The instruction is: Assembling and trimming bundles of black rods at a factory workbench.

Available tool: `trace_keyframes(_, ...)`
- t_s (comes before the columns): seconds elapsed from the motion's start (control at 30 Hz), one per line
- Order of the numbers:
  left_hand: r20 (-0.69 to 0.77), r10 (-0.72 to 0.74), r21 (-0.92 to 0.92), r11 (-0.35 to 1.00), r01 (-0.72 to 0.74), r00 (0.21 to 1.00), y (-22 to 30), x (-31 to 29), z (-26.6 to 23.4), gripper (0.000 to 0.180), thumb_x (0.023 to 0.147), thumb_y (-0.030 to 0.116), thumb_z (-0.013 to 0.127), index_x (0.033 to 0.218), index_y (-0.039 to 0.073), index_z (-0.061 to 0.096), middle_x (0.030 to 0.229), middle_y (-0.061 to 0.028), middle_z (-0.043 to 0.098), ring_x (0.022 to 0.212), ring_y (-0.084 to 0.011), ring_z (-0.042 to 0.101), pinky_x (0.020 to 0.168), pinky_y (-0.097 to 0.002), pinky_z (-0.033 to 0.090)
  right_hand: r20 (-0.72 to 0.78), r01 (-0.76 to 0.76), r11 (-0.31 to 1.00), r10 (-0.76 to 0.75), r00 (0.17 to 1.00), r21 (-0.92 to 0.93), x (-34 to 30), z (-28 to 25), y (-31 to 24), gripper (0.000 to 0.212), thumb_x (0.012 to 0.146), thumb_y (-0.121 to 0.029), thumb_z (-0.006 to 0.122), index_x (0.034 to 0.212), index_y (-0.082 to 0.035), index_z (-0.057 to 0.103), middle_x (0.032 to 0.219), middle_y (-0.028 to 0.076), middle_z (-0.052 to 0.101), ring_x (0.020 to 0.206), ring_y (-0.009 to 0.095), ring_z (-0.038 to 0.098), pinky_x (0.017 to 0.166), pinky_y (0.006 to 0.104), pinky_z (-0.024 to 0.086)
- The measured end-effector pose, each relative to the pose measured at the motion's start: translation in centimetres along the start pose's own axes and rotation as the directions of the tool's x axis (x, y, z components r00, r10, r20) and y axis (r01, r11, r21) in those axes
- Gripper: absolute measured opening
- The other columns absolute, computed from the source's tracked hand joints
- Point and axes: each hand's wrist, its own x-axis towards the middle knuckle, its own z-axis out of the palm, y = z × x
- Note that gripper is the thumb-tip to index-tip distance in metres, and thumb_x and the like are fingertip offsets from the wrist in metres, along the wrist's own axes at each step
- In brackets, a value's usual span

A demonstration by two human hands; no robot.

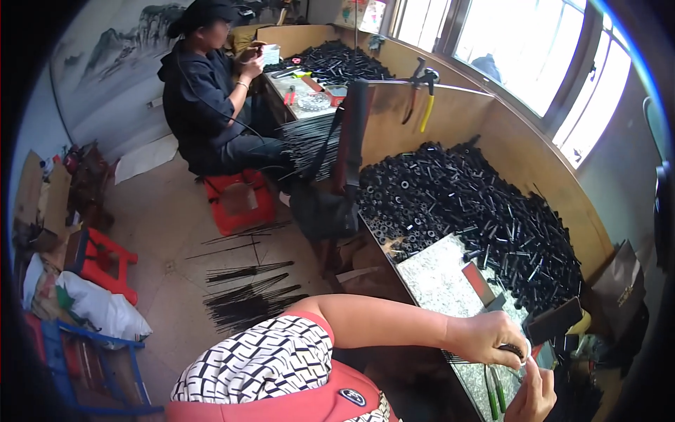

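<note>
Close to the lower right edge of your view, a small black part (pixel 512 349) lies in your left hand (pixel 489 337), thumb and fingers curled closed about it. Its long axis seems to run crosswise, dipping slightly rightward. Your right hand (pixel 536 395) stands just below and to the right, fingertips drawn together near a thin white piece (pixel 528 350); whether they grip anything cannot be told. Your left is thus the nearer hand to the part. Left of your right hand, green-handled pliers (pixel 491 395) rest on the speckled worktop (pixel 436 271). Past them, the wooden-walled bay (pixel 460 112) holds heaped black tubes (pixel 520 239), with black rings (pixel 401 200) along its left side.
</note>
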Motion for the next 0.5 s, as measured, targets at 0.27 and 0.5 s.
trace_keyframes(0.27, -0.016, 0.011, -0.004, 1.0, -0.011, 1.0, -0.02, -0.19, -0.12, 0.021, 0.083, 0.018, 0.07, 0.091, -0.001, 0.065, 0.083, -0.0151, 0.066, 0.08, -0.0317, 0.064, 0.071, -0.0381, 0.049, -0.016, 0.022, 1.0, -0.022, 1.0, 0.007, 0.82, 0.14, -0.23, 0.038, 0.084, 0.011, 0.05, 0.115, -0.003, 0.065, 0.093, 0.018, 0.065, 0.075, 0.034, 0.065, 0.061, 0.0386, 0.052)
trace_keyframes(0.5, -0.026, 0.07, 0.01, 0.997, -0.07, 0.997, 0.05, -0.39, -0.41, 0.021, 0.082, 0.019, 0.07, 0.091, 0.0, 0.066, 0.082, -0.0122, 0.066, 0.08, -0.0304, 0.063, 0.072, -0.0386, 0.049, -0.027, 0.05, 0.999, -0.05, 0.998, 0.002, 1.14, 0.4, -0.53, 0.035, 0.085, 0.011, 0.051, 0.114, -0.002, 0.065, 0.094, 0.018, 0.066, 0.075, 0.034, 0.064, 0.059, 0.038, 0.052)
